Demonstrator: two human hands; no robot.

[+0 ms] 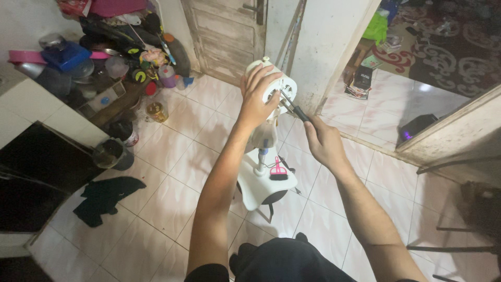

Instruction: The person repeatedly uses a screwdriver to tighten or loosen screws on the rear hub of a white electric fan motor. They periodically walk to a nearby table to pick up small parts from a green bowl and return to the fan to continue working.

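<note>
Fan motor housing up top, its base on the floor below.
Left hand (pixel 259 96) grips the motor housing (pixel 271 83); right hand (pixel 322 140) sits just right, screwdriver (pixel 295 108) between them. A brush (pixel 278 171) lies on the fan base (pixel 263 185); a cloth (pixel 104 197) lies far left.

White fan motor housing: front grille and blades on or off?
Off. The white fan motor housing shows bare, with no grille or blades; the left hand grips it and the right hand holds a black-handled screwdriver.

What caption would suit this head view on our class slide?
Left hand steadies a white fan motor housing while the right hand applies a black-handled screwdriver to it, above a tiled floor.
</note>
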